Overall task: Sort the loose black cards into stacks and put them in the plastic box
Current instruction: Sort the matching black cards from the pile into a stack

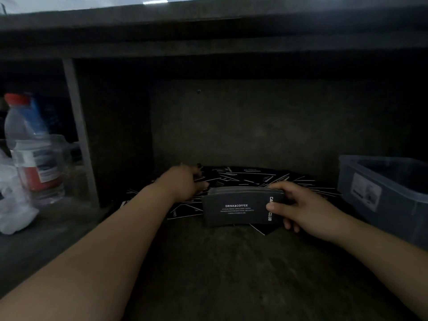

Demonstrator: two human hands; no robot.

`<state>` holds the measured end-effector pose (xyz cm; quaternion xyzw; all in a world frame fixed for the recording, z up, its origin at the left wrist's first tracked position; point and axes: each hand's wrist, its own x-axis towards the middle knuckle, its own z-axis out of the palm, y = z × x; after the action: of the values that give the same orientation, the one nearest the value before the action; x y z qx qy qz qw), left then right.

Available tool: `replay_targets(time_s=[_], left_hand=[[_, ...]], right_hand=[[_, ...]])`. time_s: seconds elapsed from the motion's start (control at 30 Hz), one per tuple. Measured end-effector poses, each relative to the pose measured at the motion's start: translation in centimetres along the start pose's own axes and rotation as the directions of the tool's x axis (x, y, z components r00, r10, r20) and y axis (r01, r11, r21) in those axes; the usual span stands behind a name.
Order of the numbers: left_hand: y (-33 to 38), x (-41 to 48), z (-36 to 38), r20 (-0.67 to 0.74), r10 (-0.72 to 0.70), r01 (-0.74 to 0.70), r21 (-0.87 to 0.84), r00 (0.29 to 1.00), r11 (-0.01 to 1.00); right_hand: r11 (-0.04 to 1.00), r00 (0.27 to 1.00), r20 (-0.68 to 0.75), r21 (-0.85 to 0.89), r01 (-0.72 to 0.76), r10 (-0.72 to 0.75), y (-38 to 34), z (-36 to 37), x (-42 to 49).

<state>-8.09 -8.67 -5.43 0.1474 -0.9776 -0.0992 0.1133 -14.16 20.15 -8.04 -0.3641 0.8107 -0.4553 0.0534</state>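
Observation:
A heap of loose black cards (pixel 250 178) with white print lies scattered at the back of a dark shelf. My right hand (pixel 298 207) grips a gathered stack of black cards (pixel 236 208) by its right end, thumb on the front face that reads "DRINK&COFFEE". My left hand (pixel 183 181) reaches into the left side of the heap, fingers bent down onto the cards; it is blurred and I cannot tell whether it holds one. The grey plastic box (pixel 379 188) stands at the right, open-topped, its inside in shadow.
A plastic bottle (pixel 30 149) with a red cap and red label stands at the left beside a crumpled white bag (pixel 11 202). A vertical divider (pixel 78 133) separates that side. The shelf floor (pixel 220 262) in front of the cards is dark; an overhang runs above.

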Motion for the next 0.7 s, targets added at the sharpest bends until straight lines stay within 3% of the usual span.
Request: replay_targets(time_s=[0.23,0.37,0.47,0.57,0.7], left_hand=[[-1.2,0.0,0.2,-0.009,0.008,-0.009,-0.134,1.0,0.991],[-1.6,-0.3,0.1,0.091,-0.044,0.06,-0.182,0.995,0.981],[-1.9,-0.2,-0.4,0.068,0.005,0.01,-0.222,0.998,0.975],[-2.0,-0.2,-0.6,0.015,0.038,-0.036,-0.112,0.999,0.993],[-0.9,-0.2,-0.2,-0.125,0.131,-0.108,0.176,0.983,0.978]], right_hand=[[1.0,1.0,0.013,0.007,0.01,-0.01,0.2,-0.1,0.0],[1.0,1.0,0.009,0.006,0.011,-0.011,0.3,-0.1,0.0],[1.0,1.0,0.011,0.008,0.009,-0.009,0.4,-0.2,0.0],[1.0,1.0,0.01,0.006,0.012,-0.012,0.5,-0.2,-0.1],[1.0,1.0,0.012,0.011,0.013,-0.013,0.3,-0.2,-0.2]])
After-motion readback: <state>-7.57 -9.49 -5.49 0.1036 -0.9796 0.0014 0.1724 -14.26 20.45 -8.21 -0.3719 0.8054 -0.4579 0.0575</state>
